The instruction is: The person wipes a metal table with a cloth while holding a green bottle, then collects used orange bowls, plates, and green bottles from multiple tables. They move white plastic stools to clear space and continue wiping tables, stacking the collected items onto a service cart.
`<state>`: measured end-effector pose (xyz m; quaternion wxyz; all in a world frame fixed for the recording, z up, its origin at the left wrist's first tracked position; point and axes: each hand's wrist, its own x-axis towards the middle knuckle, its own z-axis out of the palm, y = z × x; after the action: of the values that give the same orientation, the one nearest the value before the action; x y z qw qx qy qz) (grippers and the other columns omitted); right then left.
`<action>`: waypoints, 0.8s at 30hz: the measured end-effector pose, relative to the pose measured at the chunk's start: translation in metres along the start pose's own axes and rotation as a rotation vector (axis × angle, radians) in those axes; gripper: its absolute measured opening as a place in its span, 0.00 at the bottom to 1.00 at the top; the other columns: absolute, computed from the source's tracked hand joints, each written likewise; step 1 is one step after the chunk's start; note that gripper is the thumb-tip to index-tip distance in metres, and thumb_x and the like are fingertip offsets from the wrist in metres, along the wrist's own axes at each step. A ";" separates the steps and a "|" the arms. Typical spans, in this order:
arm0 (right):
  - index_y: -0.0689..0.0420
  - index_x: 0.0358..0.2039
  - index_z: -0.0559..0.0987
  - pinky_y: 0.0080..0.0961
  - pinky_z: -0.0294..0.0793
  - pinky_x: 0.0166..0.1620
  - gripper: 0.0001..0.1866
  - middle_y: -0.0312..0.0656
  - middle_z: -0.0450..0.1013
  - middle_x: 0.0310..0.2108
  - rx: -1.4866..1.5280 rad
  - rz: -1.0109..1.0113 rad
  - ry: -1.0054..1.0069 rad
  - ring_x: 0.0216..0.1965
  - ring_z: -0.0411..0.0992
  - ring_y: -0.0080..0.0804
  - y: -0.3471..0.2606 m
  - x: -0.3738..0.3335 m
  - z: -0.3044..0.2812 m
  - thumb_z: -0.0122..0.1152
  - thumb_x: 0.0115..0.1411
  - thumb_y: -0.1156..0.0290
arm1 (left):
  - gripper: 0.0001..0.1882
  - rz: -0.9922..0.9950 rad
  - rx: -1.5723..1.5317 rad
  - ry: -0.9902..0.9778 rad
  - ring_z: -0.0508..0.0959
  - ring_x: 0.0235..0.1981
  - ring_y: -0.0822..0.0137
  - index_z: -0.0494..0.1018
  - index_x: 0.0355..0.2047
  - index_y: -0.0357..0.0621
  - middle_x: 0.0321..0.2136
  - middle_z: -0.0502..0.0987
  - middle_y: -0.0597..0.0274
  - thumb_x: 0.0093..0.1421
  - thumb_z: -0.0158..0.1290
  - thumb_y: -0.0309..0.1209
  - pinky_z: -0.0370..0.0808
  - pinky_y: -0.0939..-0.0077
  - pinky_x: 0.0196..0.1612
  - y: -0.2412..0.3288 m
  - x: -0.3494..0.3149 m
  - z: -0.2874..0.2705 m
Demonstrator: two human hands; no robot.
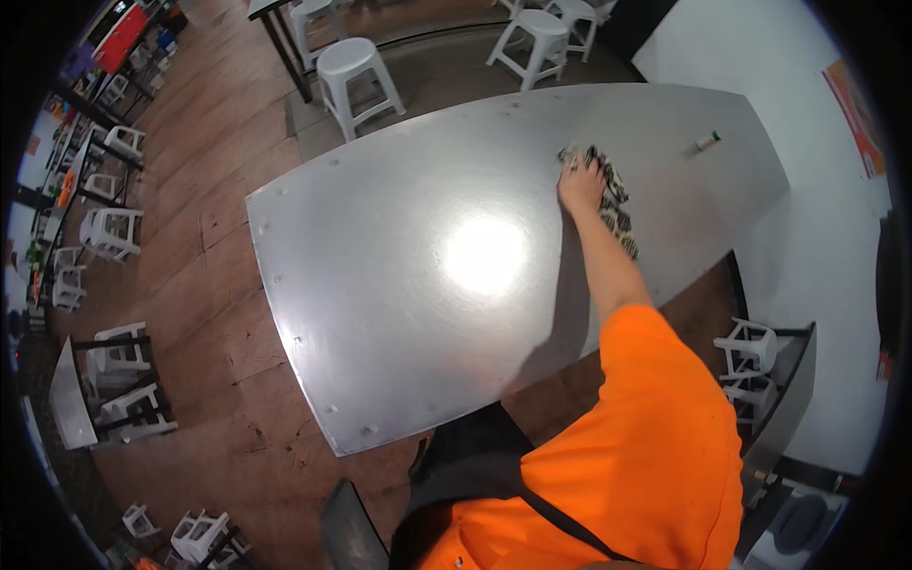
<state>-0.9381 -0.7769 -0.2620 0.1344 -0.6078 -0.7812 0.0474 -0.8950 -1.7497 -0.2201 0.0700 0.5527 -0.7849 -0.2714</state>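
Note:
My right hand reaches out over a large metal table, palm down. Beneath its fingers is a crumpled black-and-cream patterned cloth, pressed on the tabletop. A tail of the cloth trails back beside my forearm. Farther right on the same table lies a small pale cylinder with a dark end, apart from the hand. My left hand is outside the picture.
White plastic stools stand beyond the far edge, with another stool farther right. A white wall meets the table's right end. More stools and tables line the left. A dark chair is near my body.

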 end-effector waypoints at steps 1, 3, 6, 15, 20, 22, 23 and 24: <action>0.56 0.68 0.64 0.51 0.49 0.71 0.31 0.59 0.56 0.69 0.005 -0.006 0.036 0.68 0.55 0.60 -0.009 0.035 0.014 0.43 0.70 0.52 | 0.30 -0.019 0.007 0.021 0.76 0.50 0.51 0.70 0.54 0.22 0.54 0.74 0.44 0.70 0.48 0.45 0.75 0.58 0.51 -0.001 -0.008 -0.001; 0.57 0.67 0.66 0.50 0.51 0.69 0.29 0.59 0.58 0.68 0.012 -0.024 0.069 0.67 0.58 0.58 -0.028 0.094 0.035 0.42 0.71 0.55 | 0.30 -0.068 0.014 0.062 0.76 0.50 0.51 0.70 0.54 0.22 0.54 0.74 0.43 0.70 0.48 0.45 0.75 0.58 0.51 -0.008 -0.021 -0.002; 0.58 0.66 0.66 0.50 0.51 0.70 0.29 0.59 0.58 0.68 0.013 -0.210 -0.003 0.67 0.57 0.58 -0.078 0.155 0.065 0.40 0.72 0.55 | 0.31 -0.167 0.027 0.130 0.77 0.50 0.50 0.70 0.54 0.22 0.54 0.74 0.42 0.70 0.49 0.45 0.75 0.57 0.51 -0.034 -0.028 -0.019; 0.58 0.64 0.69 0.49 0.48 0.72 0.29 0.63 0.57 0.68 0.096 -0.925 0.002 0.69 0.54 0.60 -0.390 -0.086 0.112 0.41 0.71 0.53 | 0.30 -0.456 0.112 0.382 0.79 0.47 0.47 0.71 0.50 0.17 0.51 0.77 0.37 0.70 0.51 0.44 0.78 0.55 0.49 -0.109 -0.078 -0.112; 0.51 0.62 0.73 0.44 0.55 0.70 0.23 0.56 0.62 0.66 0.336 -1.434 -0.236 0.68 0.59 0.52 -0.461 -0.248 0.077 0.45 0.71 0.58 | 0.25 -0.648 -0.291 0.380 0.81 0.45 0.47 0.73 0.50 0.20 0.47 0.80 0.40 0.71 0.49 0.39 0.80 0.54 0.49 -0.133 -0.132 -0.117; 0.51 0.60 0.75 0.43 0.56 0.71 0.22 0.47 0.65 0.65 0.369 -1.717 -0.059 0.69 0.58 0.50 -0.415 -0.283 0.095 0.47 0.67 0.71 | 0.19 -0.580 -0.756 0.279 0.82 0.37 0.51 0.78 0.44 0.27 0.43 0.81 0.47 0.67 0.52 0.36 0.81 0.54 0.44 -0.176 -0.121 -0.122; 0.53 0.60 0.75 0.42 0.56 0.71 0.22 0.47 0.66 0.65 0.366 -1.858 -0.069 0.69 0.58 0.50 -0.393 -0.310 0.066 0.48 0.67 0.71 | 0.18 -0.546 -0.727 0.360 0.81 0.36 0.54 0.78 0.41 0.26 0.40 0.82 0.48 0.66 0.53 0.35 0.80 0.57 0.41 -0.215 -0.105 -0.122; 0.56 0.60 0.74 0.43 0.55 0.71 0.21 0.51 0.63 0.66 0.205 -1.936 -0.089 0.69 0.57 0.53 -0.370 -0.329 0.045 0.49 0.68 0.69 | 0.19 -0.570 -0.325 0.455 0.81 0.36 0.54 0.78 0.39 0.25 0.38 0.82 0.47 0.66 0.55 0.36 0.78 0.57 0.42 -0.225 -0.098 -0.134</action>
<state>-1.2230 -1.1844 -0.2672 0.1377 0.3140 -0.9394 0.0070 -0.6162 -1.7624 -0.2022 0.2504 0.7761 -0.5113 -0.2711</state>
